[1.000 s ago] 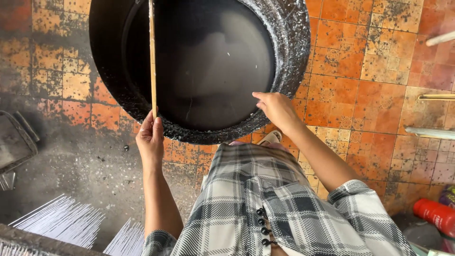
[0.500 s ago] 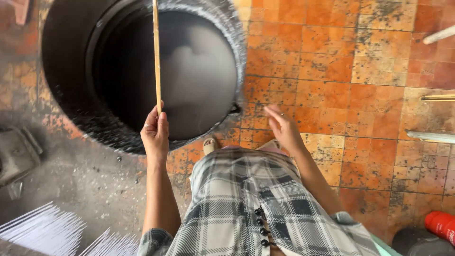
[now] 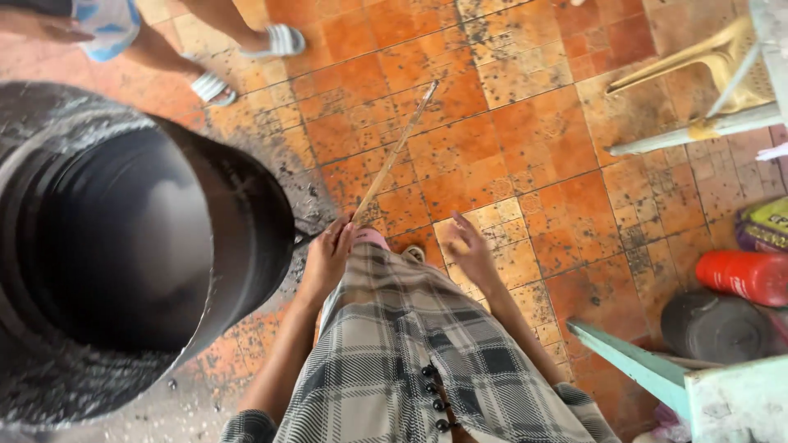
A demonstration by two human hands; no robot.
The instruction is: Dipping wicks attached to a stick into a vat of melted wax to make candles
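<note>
A long, thin stick [image 3: 396,150] is in your left hand [image 3: 327,256]. It slants up and to the right from your fist, out over the orange tiled floor [image 3: 509,123], and its far tip hangs free, touching nothing. It is pale, straight and very slender, so judge it light and stiff but easy to snap if bent or knocked sideways. Your grip is clamped around its lowest part. That leaves nearly the whole length unsupported, so the tip is likely to swing wide with small wrist moves. A hold further up would steady it.

Your right hand [image 3: 469,250] is just beside the left, apart from the stick, fingers spread and holding nothing.

Below both hands lies your checked grey and cream garment [image 3: 410,353], with a row of dark buttons.

To your left, close to the fist, stands a large black drum [image 3: 246,213] with a sooty rim. Its inside is dark, and what it holds is hard to tell.

At top left, another person's sandalled feet [image 3: 246,57] stand on the tiles.

To the right are a red bottle [image 3: 743,276], a round dark lid [image 3: 714,326], a pale green plank [image 3: 632,361] and some yellowish furniture legs [image 3: 698,90].
</note>
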